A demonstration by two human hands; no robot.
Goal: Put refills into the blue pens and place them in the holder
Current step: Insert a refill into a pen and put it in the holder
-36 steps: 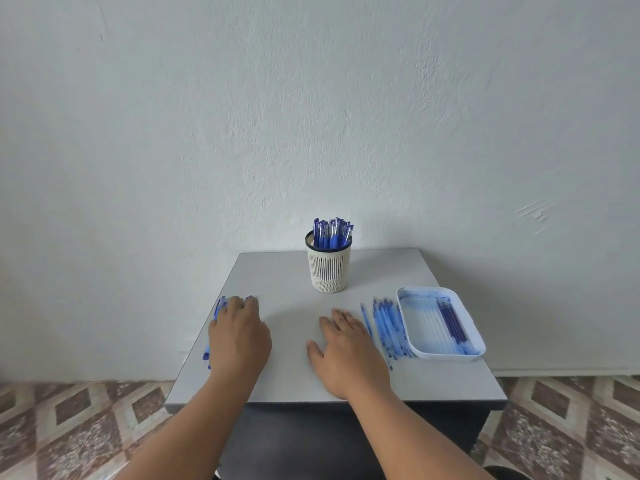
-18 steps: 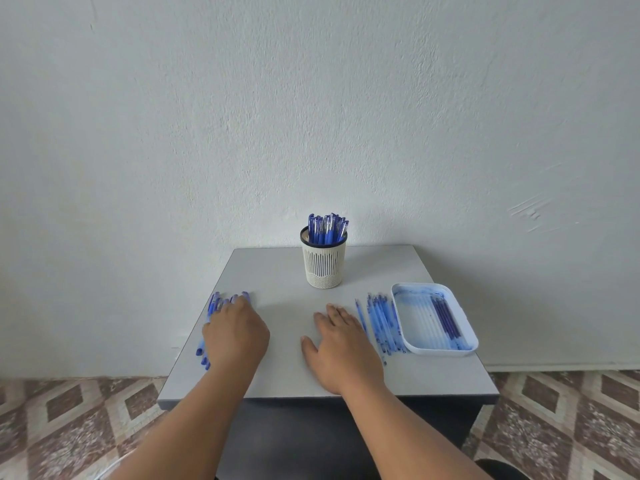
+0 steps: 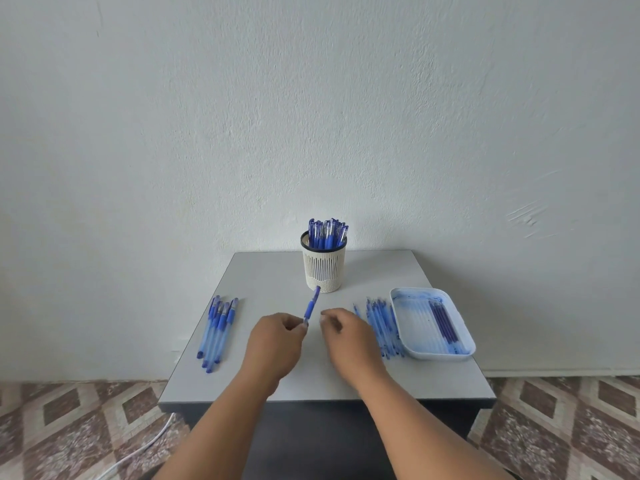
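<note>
My left hand (image 3: 275,342) grips one blue pen (image 3: 310,306) by its lower end, and the pen points up toward the holder. The cream slotted holder (image 3: 323,268) stands at the back middle of the grey table (image 3: 277,386), with several capped blue pens (image 3: 327,232) in it. My right hand (image 3: 349,337) hovers just right of the held pen with fingers loosely curled and nothing in it. Several more blue pens (image 3: 218,327) lie in a row at the left. Loose refills (image 3: 382,323) lie right of my right hand.
A white tray (image 3: 401,299) with ink stains and a few dark refills (image 3: 441,322) sits at the table's right edge. The wall stands right behind the table. A white cable (image 3: 145,448) runs over the patterned floor at lower left.
My left hand left the pen row, picked up one pen and moved to the middle. My right hand lifted off the table and curled toward the pen.
</note>
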